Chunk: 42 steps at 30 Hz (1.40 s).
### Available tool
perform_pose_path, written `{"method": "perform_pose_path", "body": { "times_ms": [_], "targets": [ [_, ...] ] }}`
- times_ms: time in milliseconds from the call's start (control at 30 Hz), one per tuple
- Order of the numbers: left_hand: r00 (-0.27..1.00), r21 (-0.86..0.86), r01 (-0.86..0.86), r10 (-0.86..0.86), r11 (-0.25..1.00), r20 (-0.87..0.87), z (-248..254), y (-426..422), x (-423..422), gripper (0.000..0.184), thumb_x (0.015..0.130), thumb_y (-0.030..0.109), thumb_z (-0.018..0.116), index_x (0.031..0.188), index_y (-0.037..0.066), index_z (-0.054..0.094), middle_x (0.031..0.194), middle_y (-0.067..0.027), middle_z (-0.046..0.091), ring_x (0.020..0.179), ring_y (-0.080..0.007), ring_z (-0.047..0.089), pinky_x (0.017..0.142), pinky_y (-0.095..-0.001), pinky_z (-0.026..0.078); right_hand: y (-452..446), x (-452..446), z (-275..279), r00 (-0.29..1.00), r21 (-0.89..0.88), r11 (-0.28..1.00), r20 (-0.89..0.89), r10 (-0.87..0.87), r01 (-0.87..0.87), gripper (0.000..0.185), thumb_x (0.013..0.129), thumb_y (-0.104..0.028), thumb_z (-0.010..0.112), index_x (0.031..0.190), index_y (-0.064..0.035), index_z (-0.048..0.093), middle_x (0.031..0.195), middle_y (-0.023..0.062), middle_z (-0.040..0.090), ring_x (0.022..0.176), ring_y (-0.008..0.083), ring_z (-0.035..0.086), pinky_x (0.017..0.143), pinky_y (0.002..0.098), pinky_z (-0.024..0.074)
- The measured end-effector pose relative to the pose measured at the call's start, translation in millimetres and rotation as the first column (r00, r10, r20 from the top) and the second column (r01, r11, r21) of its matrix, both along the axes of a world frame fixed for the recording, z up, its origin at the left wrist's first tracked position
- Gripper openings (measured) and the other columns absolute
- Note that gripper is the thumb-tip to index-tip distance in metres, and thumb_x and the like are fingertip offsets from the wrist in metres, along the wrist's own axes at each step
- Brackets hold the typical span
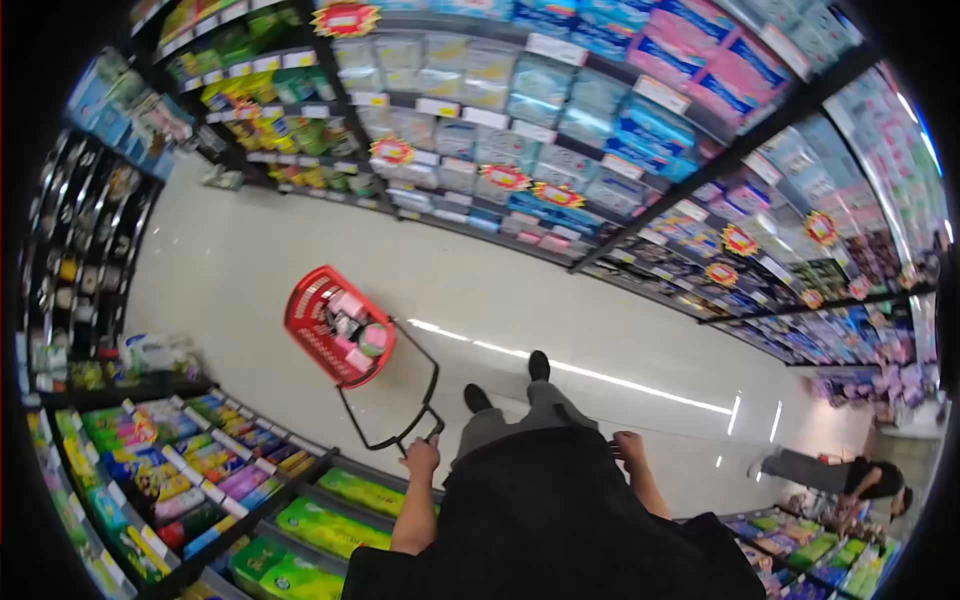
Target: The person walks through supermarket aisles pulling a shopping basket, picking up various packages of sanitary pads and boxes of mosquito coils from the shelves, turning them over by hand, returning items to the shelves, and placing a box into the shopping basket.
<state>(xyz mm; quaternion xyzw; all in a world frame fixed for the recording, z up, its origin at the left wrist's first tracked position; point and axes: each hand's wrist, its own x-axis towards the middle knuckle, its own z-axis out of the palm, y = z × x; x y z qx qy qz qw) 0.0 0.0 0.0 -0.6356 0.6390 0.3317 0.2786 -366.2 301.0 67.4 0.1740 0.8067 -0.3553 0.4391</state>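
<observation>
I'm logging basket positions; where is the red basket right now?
In the head view, the red basket stands on the floor left of centre, ahead of the person's left hand, which grips its black handle.

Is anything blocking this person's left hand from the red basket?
Nothing visible does: the left hand grips the black handle, which runs to the red basket, and only floor shows inside the handle's loop.

Small packages (350,322), apparently, lie in the basket (304,305) left of the shoes (540,366).
</observation>
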Motion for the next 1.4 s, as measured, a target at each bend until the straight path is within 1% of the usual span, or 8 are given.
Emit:
{"method": "perform_pose_path", "body": {
  "times_ms": [400, 567, 700, 767, 833, 933, 1167, 1400],
  "targets": [
    [0.964, 0.102, -0.038, 0.064, 0.994, -0.257, -25.2, -27.2, -96.2, 0.067, 0.084, 0.051, 0.045, 0.108, -0.01, 0.056, 0.106, -0.0308, 0.057, 0.108, -0.0419, 0.052, 0.093, -0.0422, 0.04, 3.6, -40.8, 1.7, 0.995, -0.04, 0.995, -0.027, -0.097, 0.096, 0.027, 0.08, -0.013, 0.054, 0.099, 0.0042, 0.059, 0.078, 0.0144, 0.063, 0.06, 0.0232, 0.064, 0.05, 0.0318, 0.0511],
    [0.951, 0.153, -0.14, 0.176, 0.978, -0.256, -80.9, -9.0, -124.5, 0.058, 0.082, 0.043, 0.048, 0.105, -0.01, 0.056, 0.104, -0.0317, 0.058, 0.106, -0.0431, 0.052, 0.09, -0.045, 0.041, 25.5, -101.3, -14.1, 0.985, -0.096, 0.981, -0.024, -0.171, 0.168, 0.028, 0.081, -0.014, 0.054, 0.101, 0.0041, 0.058, 0.079, 0.0142, 0.063, 0.061, 0.023, 0.063, 0.052, 0.0322, 0.0518],
    [0.977, 0.076, -0.071, 0.085, 0.995, -0.193, -84.7, -14.9, -153.8, 0.054, 0.078, 0.039, 0.048, 0.1, -0.009, 0.059, 0.101, -0.0303, 0.059, 0.101, -0.0427, 0.055, 0.087, -0.0448, 0.043, 34.4, -178.7, -22.9, 0.977, -0.142, 0.97, -0.054, -0.205, 0.196, 0.029, 0.08, -0.018, 0.056, 0.102, 0.002, 0.059, 0.077, 0.0119, 0.063, 0.061, 0.0199, 0.061, 0.052, 0.0307, 0.0479],
    [0.938, 0.02, 0.226, -0.212, 0.974, -0.275, -116.4, -24.4, -162.1, 0.049, 0.079, 0.037, 0.051, 0.101, -0.006, 0.06, 0.102, -0.0278, 0.06, 0.102, -0.0412, 0.056, 0.087, -0.0434, 0.044, 20.6, -225.2, -15.5, 0.983, -0.149, 0.974, -0.041, -0.181, 0.173, 0.028, 0.081, -0.018, 0.055, 0.1, 0.0019, 0.059, 0.079, 0.0127, 0.063, 0.064, 0.0214, 0.062, 0.053, 0.0306, 0.0487],
    [0.891, -0.247, -0.115, -0.01, 0.962, -0.454, -77.1, -31.8, -215.7, 0.032, 0.081, 0.026, 0.048, 0.084, -0.004, 0.06, 0.073, -0.0209, 0.06, 0.073, -0.0334, 0.062, 0.064, -0.0435, 0.045, 6.6, -267.9, -15.4, 0.982, -0.214, 0.971, -0.132, -0.134, 0.103, 0.028, 0.081, -0.019, 0.054, 0.1, 0.0014, 0.058, 0.08, 0.0132, 0.063, 0.066, 0.0221, 0.063, 0.055, 0.0304, 0.0491],
    [0.747, -0.179, -0.261, 0.08, 0.949, -0.66, 48.9, -67.2, -322.5, 0.044, 0.084, 0.03, 0.053, 0.114, -0.002, 0.056, 0.101, -0.0252, 0.062, 0.1, -0.0366, 0.058, 0.086, -0.0398, 0.045, -38.2, -331.5, -4.6, 0.967, -0.281, 0.959, -0.254, -0.037, -0.037, 0.026, 0.084, -0.018, 0.052, 0.103, 0.0007, 0.057, 0.083, 0.0118, 0.063, 0.066, 0.0191, 0.063, 0.056, 0.0286, 0.0487],
    [0.359, -0.318, -0.241, -0.221, 0.917, -0.907, 208.0, -155.2, -524.5, 0.041, 0.087, 0.021, 0.054, 0.12, -0.003, 0.049, 0.103, -0.0198, 0.062, 0.097, -0.0272, 0.061, 0.084, -0.0338, 0.046, -210.2, -363.9, 98.5, 0.811, -0.513, 0.698, -0.56, 0.169, -0.499, 0.036, 0.084, -0.013, 0.056, 0.117, 0.0028, 0.052, 0.086, 0.0119, 0.065, 0.076, 0.0192, 0.064, 0.066, 0.0283, 0.0503],
    [0.233, -0.376, -0.336, -0.31, 0.864, -0.922, 275.7, -207.5, -626.7, 0.049, 0.084, 0.012, 0.054, 0.128, -0.004, 0.04, 0.124, -0.0225, 0.049, 0.109, -0.0294, 0.054, 0.089, -0.0364, 0.044, -325.9, -355.5, 208.7, 0.437, -0.338, 0.619, -0.9, 0.01, -0.709, 0.058, 0.082, -0.008, 0.058, 0.132, 0.0048, 0.034, 0.121, 0.0212, 0.049, 0.109, 0.0278, 0.053, 0.082, 0.0325, 0.0482]
  ]
}}
